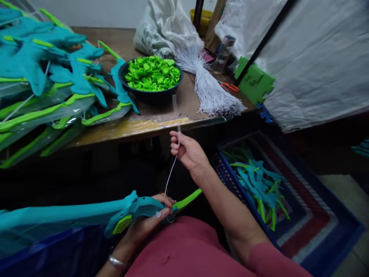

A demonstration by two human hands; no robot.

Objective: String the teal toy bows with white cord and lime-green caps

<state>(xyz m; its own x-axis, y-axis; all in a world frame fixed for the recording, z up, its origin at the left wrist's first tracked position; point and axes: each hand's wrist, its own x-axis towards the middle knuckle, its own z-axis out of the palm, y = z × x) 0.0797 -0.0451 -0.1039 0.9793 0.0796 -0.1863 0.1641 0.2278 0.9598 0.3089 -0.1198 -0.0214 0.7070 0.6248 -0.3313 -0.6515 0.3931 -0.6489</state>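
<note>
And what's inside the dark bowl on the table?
The dark bowl holds a heap of small bright green pieces. Only the upper ones show; they cover the bowl's bottom and anything lying deeper, so that can't be seen.

A long turquoise piece (95, 213) with a green disc (122, 224) and green tip (188, 199) lies sideways in my left grip (152, 221). A thin white string (171, 175) slants up from it to my right grip (186, 150), where a translucent strip (176, 113) sticks upward.

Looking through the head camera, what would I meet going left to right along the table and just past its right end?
Heap of teal-and-green pieces → dark bowl → bundle of white strings → green foam piece.
</note>
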